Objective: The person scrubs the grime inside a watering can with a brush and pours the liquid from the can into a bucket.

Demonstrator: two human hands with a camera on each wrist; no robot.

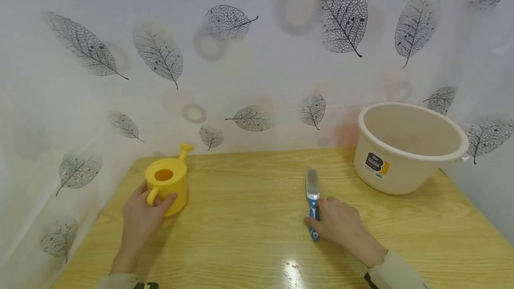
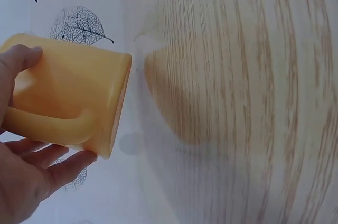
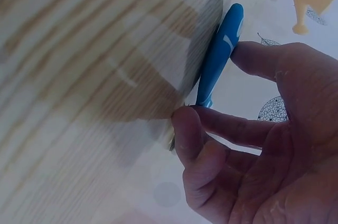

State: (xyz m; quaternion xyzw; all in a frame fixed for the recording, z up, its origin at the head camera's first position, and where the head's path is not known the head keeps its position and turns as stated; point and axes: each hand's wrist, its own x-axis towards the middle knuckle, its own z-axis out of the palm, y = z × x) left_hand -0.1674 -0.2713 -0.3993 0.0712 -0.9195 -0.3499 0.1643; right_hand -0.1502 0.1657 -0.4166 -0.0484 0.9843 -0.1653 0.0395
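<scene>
Well left of the cream plastic tub (image 1: 405, 171), the left hand (image 1: 141, 216) grips a yellow watering can (image 1: 176, 190); nearer the tub, the right hand (image 1: 340, 223) pinches a blue-handled wire brush (image 1: 312, 196).

Fingers (image 2: 68, 169) grip a yellow handled vessel (image 2: 79, 84) near a wood-grained tabletop (image 2: 264, 86), leaf-printed sheet (image 2: 105, 2) behind

A leaf-print backdrop (image 1: 265, 72), wood-grain table (image 1: 241, 200) and basin (image 1: 401, 168) suggest a home.
</scene>
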